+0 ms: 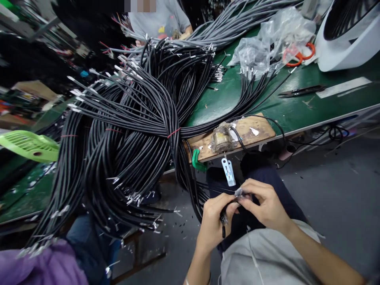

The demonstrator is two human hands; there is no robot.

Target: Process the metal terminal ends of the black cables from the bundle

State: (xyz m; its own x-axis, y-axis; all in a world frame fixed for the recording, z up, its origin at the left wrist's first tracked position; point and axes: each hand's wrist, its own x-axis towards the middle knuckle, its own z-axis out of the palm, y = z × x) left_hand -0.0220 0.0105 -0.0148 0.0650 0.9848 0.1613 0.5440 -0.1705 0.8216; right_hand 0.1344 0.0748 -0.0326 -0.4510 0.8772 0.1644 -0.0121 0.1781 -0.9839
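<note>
Both hands meet above the lap. My left hand (215, 217) is closed around a black cable, with a dark tool-like piece (223, 228) hanging below its fingers. The fingers of my right hand (265, 202) pinch the silvery end (238, 192) of that cable, close to my left fingertips. Just above the hands, a light blue clip (228, 171) hangs from a small motor-like device (222, 138) on a wooden board (261, 128). Large bundles of black cables (142, 103) with stripped ends lie on the green table (208, 107), tied with red bands.
Orange-handled scissors (299, 55), plastic bags (255, 51), tweezers-like pliers (301, 91) and a white fan (350, 35) are at the right. A green clamp (197, 160) holds the board's edge. A person in grey (157, 21) sits opposite; purple clothing (44, 265) shows lower left.
</note>
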